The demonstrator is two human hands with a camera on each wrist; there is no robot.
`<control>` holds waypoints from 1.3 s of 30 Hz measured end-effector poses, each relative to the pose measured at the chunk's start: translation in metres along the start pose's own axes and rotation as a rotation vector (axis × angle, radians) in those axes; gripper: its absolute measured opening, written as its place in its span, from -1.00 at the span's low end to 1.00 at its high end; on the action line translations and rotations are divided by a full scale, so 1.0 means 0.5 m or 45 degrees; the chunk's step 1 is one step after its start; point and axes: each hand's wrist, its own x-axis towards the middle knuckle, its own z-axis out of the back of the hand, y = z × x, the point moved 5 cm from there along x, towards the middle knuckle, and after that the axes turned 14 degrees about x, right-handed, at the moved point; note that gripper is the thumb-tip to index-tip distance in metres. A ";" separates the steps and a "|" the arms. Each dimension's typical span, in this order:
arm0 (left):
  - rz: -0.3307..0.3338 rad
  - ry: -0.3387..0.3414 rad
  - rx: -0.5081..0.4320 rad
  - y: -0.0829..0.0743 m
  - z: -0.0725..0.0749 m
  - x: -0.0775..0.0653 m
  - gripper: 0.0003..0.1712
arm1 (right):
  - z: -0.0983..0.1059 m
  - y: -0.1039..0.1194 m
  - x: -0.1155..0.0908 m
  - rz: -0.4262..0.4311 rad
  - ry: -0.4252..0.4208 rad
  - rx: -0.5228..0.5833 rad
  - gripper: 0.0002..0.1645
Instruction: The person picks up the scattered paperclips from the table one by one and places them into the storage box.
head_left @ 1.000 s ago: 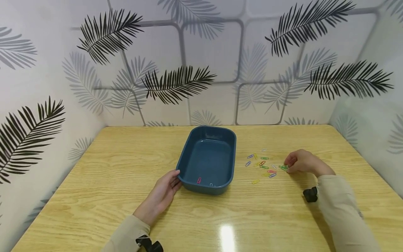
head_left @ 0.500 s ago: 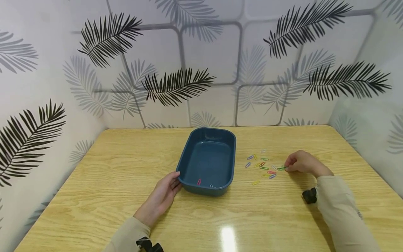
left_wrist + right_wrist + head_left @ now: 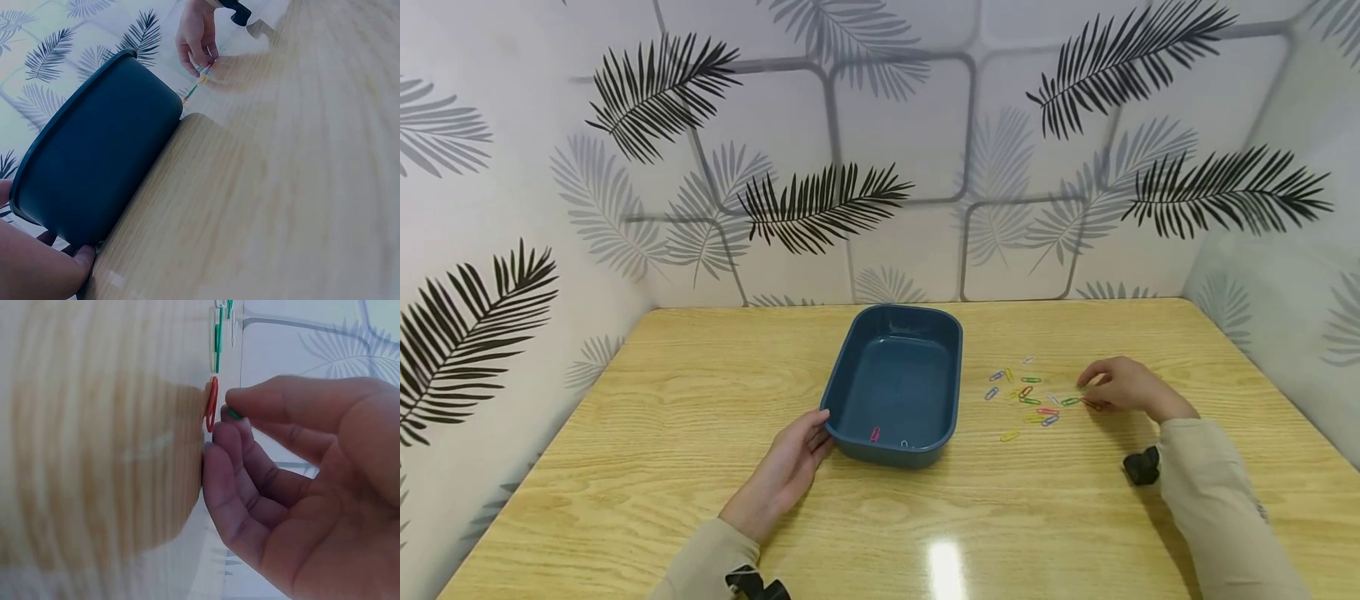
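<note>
My left hand (image 3: 784,467) grips the near left corner of a dark blue plastic bin (image 3: 895,379), its thumb at the rim and the other fingers against the outer wall. Inside the bin's near end lie a red paper clip (image 3: 875,434) and a white one (image 3: 904,444). Over on the right, my right hand (image 3: 1129,389) pinches a green paper clip (image 3: 234,413) between thumb and forefinger, just above the table. Below those fingertips a red paper clip (image 3: 212,405) lies on the wood. Another green paper clip (image 3: 1070,402) is just left of the hand.
Several coloured paper clips, among them a yellow one (image 3: 1010,436) and a blue one (image 3: 992,392), are scattered between the bin and my right hand. The wooden table (image 3: 715,375) meets a leaf-patterned wall covering (image 3: 902,125) at the back.
My right hand has taken a green paper clip from the pair at its fingertips and lifted it slightly. A red clip now shows beneath the hand. My left hand stays on the bin.
</note>
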 end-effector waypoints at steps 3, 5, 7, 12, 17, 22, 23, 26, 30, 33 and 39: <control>0.004 0.001 -0.008 0.000 -0.001 0.001 -0.45 | 0.000 -0.001 0.001 -0.017 -0.016 0.036 -0.72; 0.006 -0.004 -0.008 -0.001 -0.002 0.001 -0.45 | 0.003 -0.001 0.001 -0.011 -0.035 0.041 -0.73; 0.008 -0.005 -0.007 -0.001 -0.002 0.002 -0.45 | 0.006 0.000 0.001 -0.005 -0.057 0.048 -0.74; 0.010 -0.012 0.008 -0.002 -0.003 0.002 -0.46 | 0.011 0.004 0.000 -0.010 -0.088 0.071 -0.76; 0.006 -0.003 0.024 -0.003 -0.004 0.000 -0.46 | 0.010 0.013 0.000 -0.003 -0.104 0.070 -0.75; 0.001 0.018 0.012 -0.002 -0.004 0.000 -0.43 | 0.008 0.030 -0.001 0.053 -0.137 0.079 -0.73; 0.002 0.021 0.009 -0.002 -0.004 0.000 -0.43 | 0.007 0.035 -0.001 0.065 -0.140 0.092 -0.72; 0.004 0.023 0.002 -0.001 -0.004 0.001 -0.43 | -0.002 0.050 0.000 0.095 -0.143 0.126 -0.70; 0.008 0.016 -0.010 -0.001 -0.003 0.001 -0.43 | -0.020 0.072 0.003 0.119 -0.143 0.151 -0.69; 0.006 0.010 -0.009 -0.001 -0.002 0.001 -0.43 | -0.031 0.088 0.004 0.144 -0.146 0.167 -0.70; 0.006 0.015 0.001 -0.004 -0.003 0.001 -0.42 | -0.055 0.113 0.006 0.172 -0.123 0.262 -0.67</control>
